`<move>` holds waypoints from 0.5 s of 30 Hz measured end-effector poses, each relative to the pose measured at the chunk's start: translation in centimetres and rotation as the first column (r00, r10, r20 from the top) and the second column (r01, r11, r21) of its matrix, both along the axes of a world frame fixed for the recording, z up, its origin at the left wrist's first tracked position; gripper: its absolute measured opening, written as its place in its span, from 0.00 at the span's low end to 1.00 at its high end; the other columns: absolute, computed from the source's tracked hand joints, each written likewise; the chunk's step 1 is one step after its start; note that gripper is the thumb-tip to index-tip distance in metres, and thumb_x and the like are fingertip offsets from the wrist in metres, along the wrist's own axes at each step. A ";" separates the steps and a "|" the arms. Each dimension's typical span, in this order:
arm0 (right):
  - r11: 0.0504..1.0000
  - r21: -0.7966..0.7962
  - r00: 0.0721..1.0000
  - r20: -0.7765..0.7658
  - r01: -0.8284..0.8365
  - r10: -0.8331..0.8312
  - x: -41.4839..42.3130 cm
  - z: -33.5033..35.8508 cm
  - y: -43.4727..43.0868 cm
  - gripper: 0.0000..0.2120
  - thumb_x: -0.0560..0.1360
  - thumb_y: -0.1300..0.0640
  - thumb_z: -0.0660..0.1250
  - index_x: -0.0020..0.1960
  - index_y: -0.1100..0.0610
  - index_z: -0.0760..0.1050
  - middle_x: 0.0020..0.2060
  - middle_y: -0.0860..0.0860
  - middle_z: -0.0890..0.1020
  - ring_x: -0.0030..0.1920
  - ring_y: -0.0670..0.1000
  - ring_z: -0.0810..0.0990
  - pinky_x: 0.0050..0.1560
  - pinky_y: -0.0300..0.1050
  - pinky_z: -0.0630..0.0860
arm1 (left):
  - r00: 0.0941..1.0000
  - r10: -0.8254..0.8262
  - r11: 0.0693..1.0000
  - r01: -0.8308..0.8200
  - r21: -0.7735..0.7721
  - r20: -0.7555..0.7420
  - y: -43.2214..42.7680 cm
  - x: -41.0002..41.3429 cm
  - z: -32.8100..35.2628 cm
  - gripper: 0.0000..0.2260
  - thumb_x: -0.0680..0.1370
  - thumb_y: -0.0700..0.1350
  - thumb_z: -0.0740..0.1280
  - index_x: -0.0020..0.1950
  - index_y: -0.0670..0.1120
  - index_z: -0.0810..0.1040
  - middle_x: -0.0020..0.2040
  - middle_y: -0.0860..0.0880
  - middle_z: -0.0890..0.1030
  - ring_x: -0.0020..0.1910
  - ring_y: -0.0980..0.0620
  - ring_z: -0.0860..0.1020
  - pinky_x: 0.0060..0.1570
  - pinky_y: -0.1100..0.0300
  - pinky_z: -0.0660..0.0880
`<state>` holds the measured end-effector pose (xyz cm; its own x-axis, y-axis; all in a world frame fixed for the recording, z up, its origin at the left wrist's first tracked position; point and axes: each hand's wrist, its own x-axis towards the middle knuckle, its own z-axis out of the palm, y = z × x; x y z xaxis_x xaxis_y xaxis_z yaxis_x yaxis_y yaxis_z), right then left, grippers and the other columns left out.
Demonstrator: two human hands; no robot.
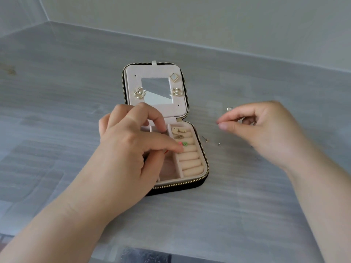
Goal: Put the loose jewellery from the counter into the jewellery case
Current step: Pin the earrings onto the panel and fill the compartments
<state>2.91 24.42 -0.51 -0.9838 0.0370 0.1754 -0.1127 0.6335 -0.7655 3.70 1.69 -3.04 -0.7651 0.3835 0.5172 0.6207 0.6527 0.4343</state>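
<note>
Nearest you, both bare forearms reach out over a grey table (228,205). Your left hand (133,149) hovers over the left half of the open jewellery case (190,184), covering its left compartments. Its fingers are curled, the forefinger tip dips into a small compartment at the back, and the thumb reaches toward the ring rolls (190,160). A thin red strand shows just under the thumb, but you cannot tell whether the hand holds it. The upper rolls carry small gold pieces (180,130) and a pink and green pair (182,143). Loose on the table just right of the case lie a thin stud pin (205,139) and a small metal backing (218,144). Above and a little beyond them hangs your right hand (266,130), off the table, thumb and forefinger pinched together. Anything between them is too small to make out. A square silver piece (229,109) lies just past its fingers. Farther back, the case's lid (131,73) lies open with a mirror (156,90), two crystal earrings (140,92) and a diamond-shaped earring (173,77) pinned around it.
</note>
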 end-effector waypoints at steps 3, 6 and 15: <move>0.992 0.109 0.994 0.091 -0.065 0.055 0.1 -0.1 -0.5 0.04 0.65 0.52 0.74 0.37 0.44 0.81 0.21 0.38 0.75 0.26 0.45 0.65 0.24 0.32 0.60 | 1.000 -0.009 1.000 0.009 -0.015 -0.015 0.0 0.0 0.0 0.15 0.73 0.46 0.58 0.42 0.59 0.83 0.47 0.57 0.72 0.48 0.55 0.64 0.57 0.64 0.55; 0.984 0.148 0.987 0.136 -0.101 0.080 0.1 -0.6 -1.0 0.06 0.60 0.46 0.74 0.36 0.41 0.81 0.30 0.40 0.81 0.30 0.47 0.70 0.32 0.37 0.67 | 1.000 -0.013 1.000 0.013 -0.019 -0.024 0.1 0.0 0.0 0.15 0.73 0.46 0.58 0.41 0.59 0.84 0.47 0.57 0.72 0.47 0.56 0.64 0.57 0.63 0.56; 0.988 0.104 0.988 -0.087 -0.117 0.126 -0.1 -0.5 -1.2 0.06 0.68 0.56 0.73 0.35 0.46 0.80 0.33 0.45 0.82 0.35 0.43 0.78 0.39 0.33 0.71 | 0.999 0.046 0.999 -0.046 -0.020 0.013 0.3 0.3 0.5 0.16 0.72 0.45 0.54 0.49 0.56 0.80 0.46 0.57 0.72 0.48 0.57 0.64 0.57 0.67 0.54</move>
<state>2.86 23.26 -1.01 -0.9591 -0.1035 0.2634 -0.2611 0.6825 -0.6826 4.00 1.99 -2.52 -0.7891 0.3575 0.4996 0.5839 0.6891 0.4291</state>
